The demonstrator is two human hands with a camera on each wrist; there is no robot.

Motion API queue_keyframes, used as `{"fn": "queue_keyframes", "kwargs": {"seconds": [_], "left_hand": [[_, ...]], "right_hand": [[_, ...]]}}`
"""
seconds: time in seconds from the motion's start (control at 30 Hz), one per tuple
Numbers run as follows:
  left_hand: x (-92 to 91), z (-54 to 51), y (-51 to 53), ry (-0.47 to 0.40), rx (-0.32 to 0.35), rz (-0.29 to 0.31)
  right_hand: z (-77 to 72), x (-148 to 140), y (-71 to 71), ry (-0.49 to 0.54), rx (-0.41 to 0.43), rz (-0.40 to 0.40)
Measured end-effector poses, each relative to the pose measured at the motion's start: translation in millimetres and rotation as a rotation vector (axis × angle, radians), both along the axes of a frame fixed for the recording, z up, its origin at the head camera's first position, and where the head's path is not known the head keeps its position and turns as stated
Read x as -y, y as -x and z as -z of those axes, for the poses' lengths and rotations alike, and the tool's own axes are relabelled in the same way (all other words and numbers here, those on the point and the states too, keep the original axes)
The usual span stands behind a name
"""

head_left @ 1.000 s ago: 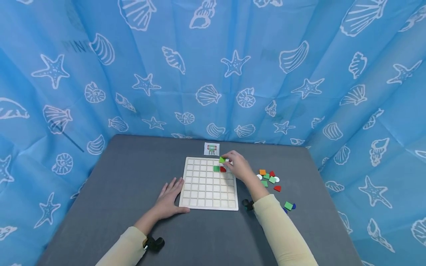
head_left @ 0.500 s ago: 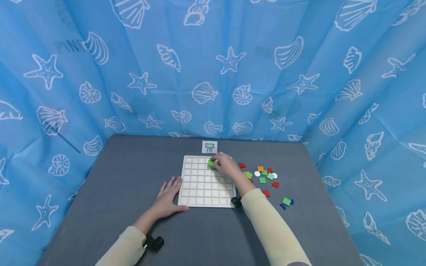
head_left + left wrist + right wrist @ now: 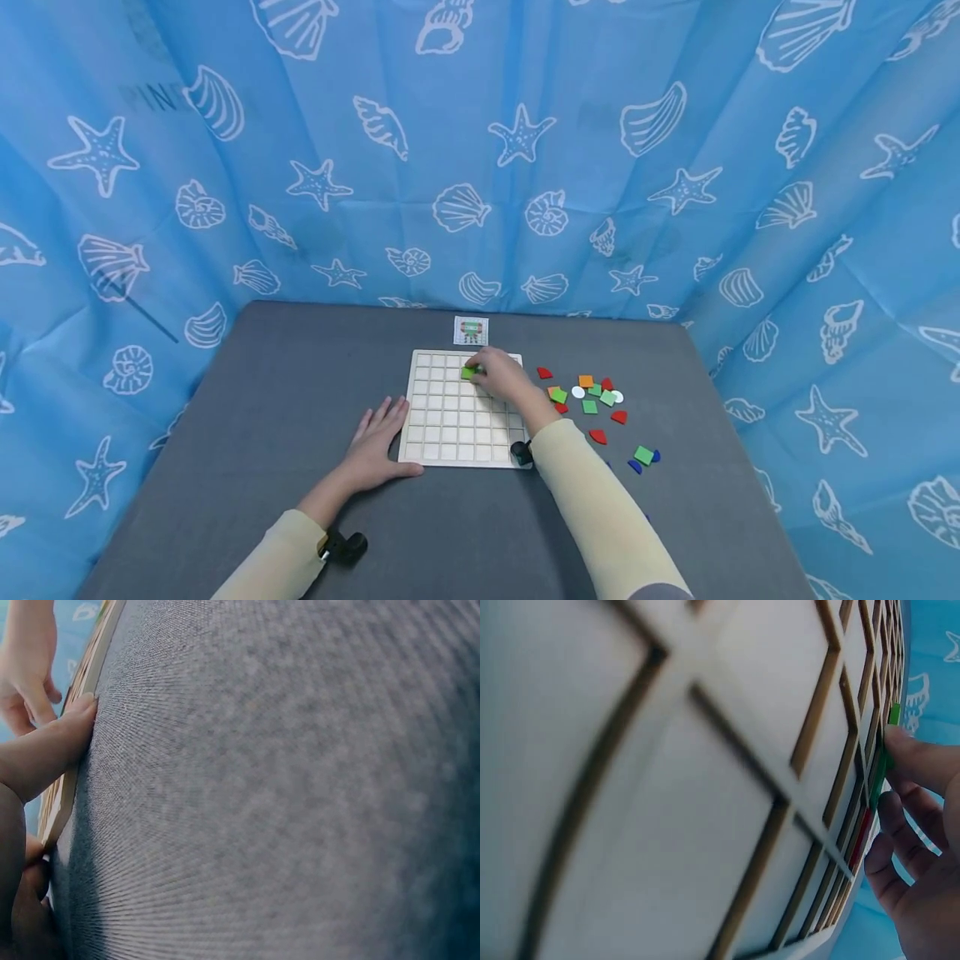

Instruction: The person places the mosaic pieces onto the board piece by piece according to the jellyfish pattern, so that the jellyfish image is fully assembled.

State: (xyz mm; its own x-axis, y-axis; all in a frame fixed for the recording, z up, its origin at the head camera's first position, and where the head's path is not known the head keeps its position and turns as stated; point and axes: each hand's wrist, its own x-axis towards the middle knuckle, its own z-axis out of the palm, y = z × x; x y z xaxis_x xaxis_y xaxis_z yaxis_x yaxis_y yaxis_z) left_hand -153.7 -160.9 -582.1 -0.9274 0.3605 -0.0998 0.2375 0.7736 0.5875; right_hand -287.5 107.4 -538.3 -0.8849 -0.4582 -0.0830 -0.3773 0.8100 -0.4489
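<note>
Head view: a pale gridded board (image 3: 438, 435) lies on the dark grey surface (image 3: 337, 350), just below the centre of the frame. The right hand (image 3: 502, 375) reaches over the board's upper right part; its grip is closed about a light-green square tile (image 3: 467, 373), pinched between thumb and fingers over the upper rows of cells. The left hand (image 3: 372, 450) lies at the board's left side, its grip released and its fingers extended, with the thumb near the lower left corner of the board. A small printed pattern card (image 3: 471, 331) lies just above the board's upper edge. To the right of the board lie loose tiles, among them a red quarter-round tile (image 3: 544, 373), an orange square tile (image 3: 586, 381), a white disc (image 3: 578, 392) and a green square tile (image 3: 589, 407); farther to the lower right, a blue semicircular tile (image 3: 635, 467) lies beside another green square. A blue shell-print curtain (image 3: 461, 208) fills the upper part of the frame.

Left wrist view: the thumb (image 3: 56, 746) touches the board's rim at the left of the frame.

Right wrist view: a red tile (image 3: 862, 836) sits on the board below the pinching fingers, at the right of the frame.
</note>
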Motion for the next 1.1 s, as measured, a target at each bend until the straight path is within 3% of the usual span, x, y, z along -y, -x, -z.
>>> {"fn": "queue_keyframes", "kwargs": {"seconds": [0.47,0.8,1.1], "left_hand": [[-1.4,0.9,0.8,0.016,0.010,-0.015],[-1.7,-0.5,0.6,0.021,0.005,-0.014],[-1.7,-1.7,0.2,0.018,0.011,-0.010]], "right_hand": [[-7.1,4.5,2.1,-0.030,0.017,0.005],[-21.8,-12.0,-6.2,0.112,0.003,0.068],[-32.2,-37.4,-19.5,0.145,-0.066,0.131]]}}
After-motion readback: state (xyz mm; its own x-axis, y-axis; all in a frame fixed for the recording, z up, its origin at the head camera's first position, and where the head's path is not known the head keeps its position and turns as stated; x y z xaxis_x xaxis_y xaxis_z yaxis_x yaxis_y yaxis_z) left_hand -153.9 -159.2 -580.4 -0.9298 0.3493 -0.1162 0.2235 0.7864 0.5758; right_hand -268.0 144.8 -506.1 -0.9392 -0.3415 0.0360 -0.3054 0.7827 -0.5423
